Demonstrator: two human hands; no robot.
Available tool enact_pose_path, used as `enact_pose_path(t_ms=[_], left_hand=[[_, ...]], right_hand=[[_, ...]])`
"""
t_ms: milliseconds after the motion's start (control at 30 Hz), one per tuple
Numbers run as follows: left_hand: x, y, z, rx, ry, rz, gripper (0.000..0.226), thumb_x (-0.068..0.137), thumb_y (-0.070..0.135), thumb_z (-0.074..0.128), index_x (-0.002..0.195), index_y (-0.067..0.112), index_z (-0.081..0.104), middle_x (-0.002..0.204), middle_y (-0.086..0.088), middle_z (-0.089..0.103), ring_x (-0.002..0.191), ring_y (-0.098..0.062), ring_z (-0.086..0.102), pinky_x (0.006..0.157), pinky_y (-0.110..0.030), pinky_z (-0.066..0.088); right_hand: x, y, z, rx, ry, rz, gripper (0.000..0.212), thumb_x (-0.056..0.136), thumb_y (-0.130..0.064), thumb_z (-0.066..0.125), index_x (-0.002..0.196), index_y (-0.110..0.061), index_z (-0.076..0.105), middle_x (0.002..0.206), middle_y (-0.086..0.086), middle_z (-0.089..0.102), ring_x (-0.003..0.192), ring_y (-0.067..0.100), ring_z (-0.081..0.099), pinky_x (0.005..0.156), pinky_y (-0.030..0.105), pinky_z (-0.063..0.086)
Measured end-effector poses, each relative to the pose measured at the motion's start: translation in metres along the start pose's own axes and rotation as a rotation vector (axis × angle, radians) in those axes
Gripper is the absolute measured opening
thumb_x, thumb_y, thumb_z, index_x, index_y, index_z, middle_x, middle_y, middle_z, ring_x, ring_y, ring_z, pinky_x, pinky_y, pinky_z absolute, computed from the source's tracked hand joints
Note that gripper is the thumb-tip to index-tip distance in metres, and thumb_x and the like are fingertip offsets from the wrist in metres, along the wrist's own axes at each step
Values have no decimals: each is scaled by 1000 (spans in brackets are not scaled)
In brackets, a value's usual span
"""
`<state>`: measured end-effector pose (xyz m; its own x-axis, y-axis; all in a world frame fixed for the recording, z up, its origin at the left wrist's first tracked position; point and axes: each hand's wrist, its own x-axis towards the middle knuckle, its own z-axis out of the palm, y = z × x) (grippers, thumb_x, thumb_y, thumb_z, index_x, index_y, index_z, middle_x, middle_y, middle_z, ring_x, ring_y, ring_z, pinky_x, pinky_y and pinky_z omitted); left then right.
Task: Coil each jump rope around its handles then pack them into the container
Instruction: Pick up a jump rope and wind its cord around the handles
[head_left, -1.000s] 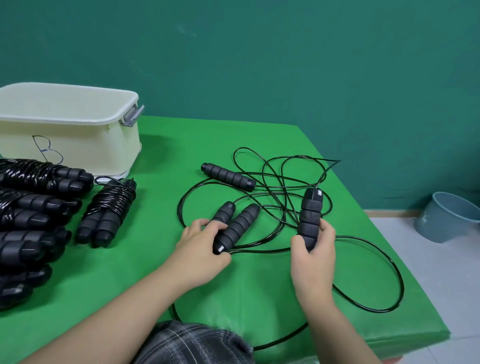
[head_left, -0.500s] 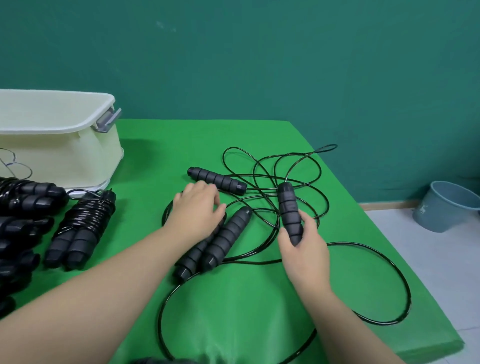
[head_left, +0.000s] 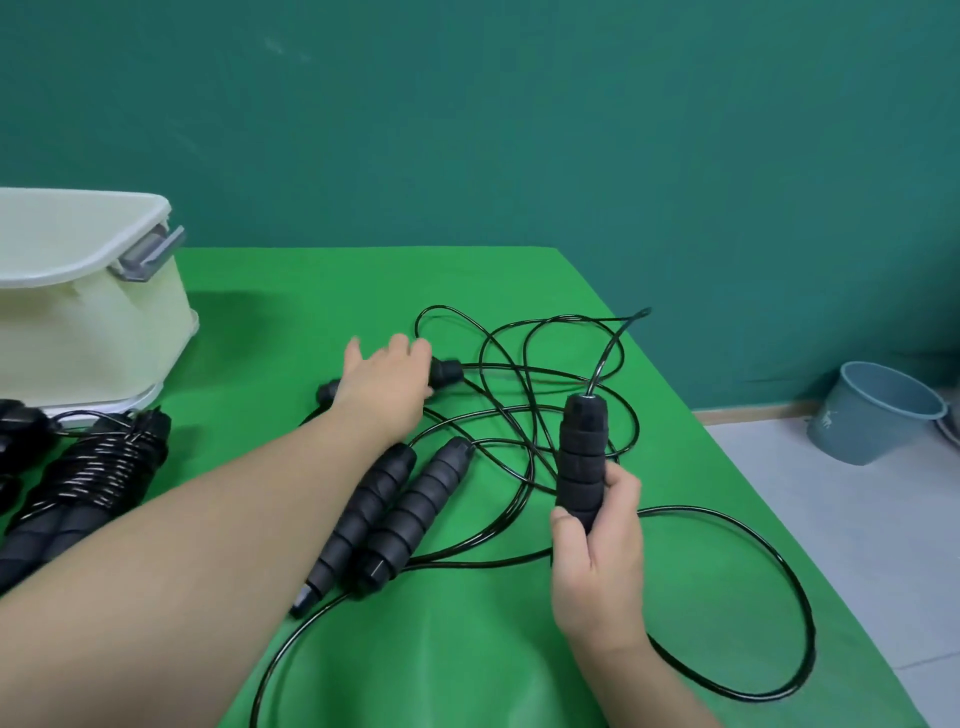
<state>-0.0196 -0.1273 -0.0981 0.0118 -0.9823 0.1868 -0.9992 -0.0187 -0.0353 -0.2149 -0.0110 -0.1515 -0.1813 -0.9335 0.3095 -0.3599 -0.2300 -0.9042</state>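
The right hand (head_left: 597, 551) grips one handle (head_left: 581, 457) upright, low on its foam, cord end up. The left hand (head_left: 387, 382) reaches far over a second handle (head_left: 445, 371) lying across the desk (head_left: 467, 649); fingers look fairly straight and laid on it, so this grip reads as not yet closed, though the palm side is hidden. Two more handles (head_left: 395, 519) lie side by side near the left forearm, touching.

Loose cord (head_left: 524, 415) from both ropes lies in overlapping loops on the right half of the desk, one big loop running near the right edge. Which handle belongs to which cord cannot be told in the tangle.

Handling, as a judgement: the handles look light, ribbed foam, soft and non-slip, best taken mid-shaft. The cord looks thin, glossy, springy and slick; it likely snags on the other rope and uncoils if tension drops. Not fragile.

A coiled rope (head_left: 98, 467) lies at near left, with more partly out of view beyond it. The container (head_left: 88, 312), cream with a grey latch, sits far left, just behind the coiled ones.

A grey bucket (head_left: 872, 410) on the floor at right carries a small white mark, unreadable. No other writing legible.
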Motion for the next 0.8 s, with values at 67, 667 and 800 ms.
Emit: enact_pose_path(t_ms=[67,667,800], left_hand=[[-5,-1,-15,-387,161,-160,27,98,29,43,112,6,39,113,-14,44,91,-35,55,76,-43,41],[-166,5,-108,-1548,-117,-338,22,98,13,46,119,15,51,102,-10,66,89,-23,61,80,-39,45],[-195,5,-122,-1658,-106,-341,20,98,19,45,117,21,53,97,-7,69,76,-19,65,72,-38,52]], right_hand=[[0,-1,-1,12,20,13,35,72,-24,46,106,-22,40,81,-9,52,71,5,47,60,27,36],[-52,-81,6,129,-227,-71,33,74,-37,50,106,-45,49,102,-21,61,95,-6,55,80,10,40],[-72,-112,6,102,-323,-139,36,71,-42,48,106,-50,44,106,-19,60,98,0,55,84,19,43]])
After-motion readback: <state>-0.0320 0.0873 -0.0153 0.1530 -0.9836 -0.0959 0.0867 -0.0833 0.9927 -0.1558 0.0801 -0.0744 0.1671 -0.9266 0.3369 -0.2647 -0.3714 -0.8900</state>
